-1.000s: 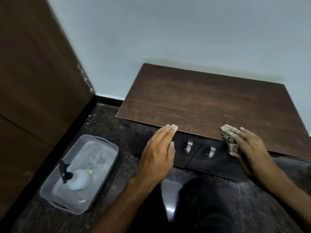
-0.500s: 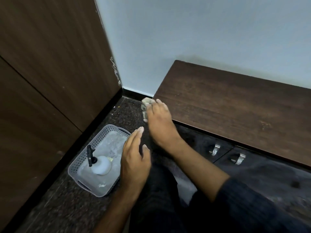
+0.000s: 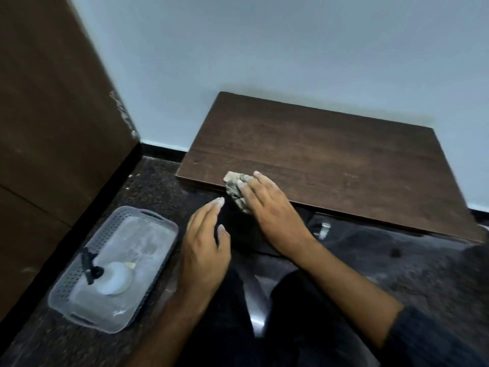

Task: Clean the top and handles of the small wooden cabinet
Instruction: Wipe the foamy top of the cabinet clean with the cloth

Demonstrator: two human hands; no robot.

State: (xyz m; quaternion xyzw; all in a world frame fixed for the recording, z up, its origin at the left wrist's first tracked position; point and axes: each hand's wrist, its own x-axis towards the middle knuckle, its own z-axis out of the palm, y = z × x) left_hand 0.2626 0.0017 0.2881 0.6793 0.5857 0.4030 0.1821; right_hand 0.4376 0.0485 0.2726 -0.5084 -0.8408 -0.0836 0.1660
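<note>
The small cabinet's dark wooden top (image 3: 330,160) stands against the pale wall. My right hand (image 3: 270,207) holds a crumpled grey cloth (image 3: 234,189) against the top's front edge, near its left corner. My left hand (image 3: 205,245) hovers flat with straight fingers below that corner, in front of the dark cabinet front, touching nothing. One metal handle (image 3: 323,230) shows just right of my right wrist; the other handle is hidden.
A grey perforated basket (image 3: 79,266) sits on the speckled dark floor at the left, holding a white spray bottle (image 3: 113,279) with a black nozzle. A brown wooden panel (image 3: 53,128) rises along the left. My dark-clothed legs fill the bottom centre.
My right hand slid the cloth from the right part of the front edge to its left corner, then came back a little rightward. My left hand dropped away from the cabinet front.
</note>
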